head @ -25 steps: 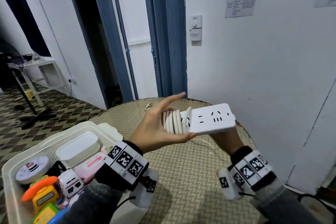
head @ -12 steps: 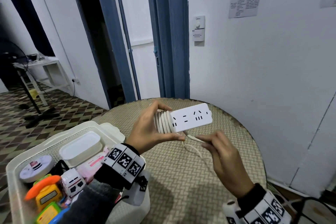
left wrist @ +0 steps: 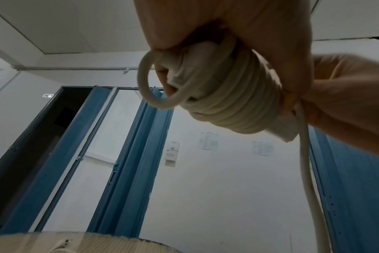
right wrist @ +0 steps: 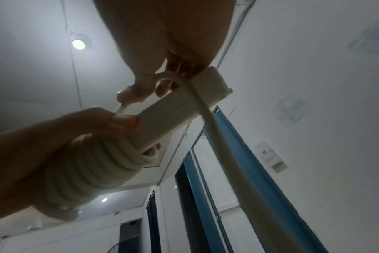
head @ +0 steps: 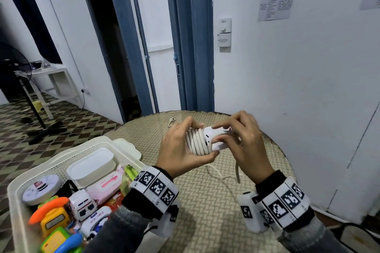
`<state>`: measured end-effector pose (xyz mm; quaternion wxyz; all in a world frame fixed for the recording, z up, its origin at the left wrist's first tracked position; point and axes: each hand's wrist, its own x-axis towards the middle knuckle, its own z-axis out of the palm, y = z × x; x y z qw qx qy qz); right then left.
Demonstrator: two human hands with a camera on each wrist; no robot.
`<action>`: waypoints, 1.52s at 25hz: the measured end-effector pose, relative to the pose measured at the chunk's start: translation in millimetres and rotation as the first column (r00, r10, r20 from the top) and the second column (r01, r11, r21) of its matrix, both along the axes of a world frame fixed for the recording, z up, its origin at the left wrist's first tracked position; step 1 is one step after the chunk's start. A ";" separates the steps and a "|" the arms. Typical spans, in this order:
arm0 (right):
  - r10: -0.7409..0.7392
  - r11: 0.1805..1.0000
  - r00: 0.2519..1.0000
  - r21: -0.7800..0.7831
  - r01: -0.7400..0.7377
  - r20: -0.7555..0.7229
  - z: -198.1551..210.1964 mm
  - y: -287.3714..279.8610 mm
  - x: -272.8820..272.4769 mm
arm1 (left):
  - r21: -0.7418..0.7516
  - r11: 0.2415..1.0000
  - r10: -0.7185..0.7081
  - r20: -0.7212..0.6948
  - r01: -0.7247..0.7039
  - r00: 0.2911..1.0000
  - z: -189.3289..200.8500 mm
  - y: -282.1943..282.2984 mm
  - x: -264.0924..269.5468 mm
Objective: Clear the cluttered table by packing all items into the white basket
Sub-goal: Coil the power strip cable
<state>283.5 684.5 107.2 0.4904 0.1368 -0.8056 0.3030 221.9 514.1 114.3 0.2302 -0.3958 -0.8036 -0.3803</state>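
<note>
Both hands on a white power strip [head: 214, 136], held above the round table [head: 205, 201], right of the white basket [head: 15, 201].
Head: left hand [head: 181, 148] grips the cord-wrapped end, right hand [head: 244, 146] curls over the bare end; loose cord [head: 237, 172] hangs below; basket holds toys. Left wrist: fingers clasp the coils [left wrist: 231, 102], cord dropping down. Right wrist: fingers pinch cord against the strip [right wrist: 173, 113].

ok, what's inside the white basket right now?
In the basket: white lidded box, pink wipes pack, round tin, toy cars. The left arm hides the near corner.
</note>
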 end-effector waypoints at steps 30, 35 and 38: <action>0.573 0.736 0.739 -0.620 -0.272 0.354 -61.4 14.7 0.6 | 0.002 0.997 -0.076 0.057 0.076 0.995 18.4 -3.8 -14.7; 0.505 0.835 0.751 -0.460 -0.300 0.426 -79.9 9.3 9.6 | -0.030 0.998 -0.055 0.041 0.057 0.998 16.0 -3.0 -17.0; 0.390 0.916 0.854 -0.236 -0.324 0.345 -63.2 12.6 16.4 | -0.059 0.996 -0.066 0.043 0.068 0.997 16.2 -6.0 -20.5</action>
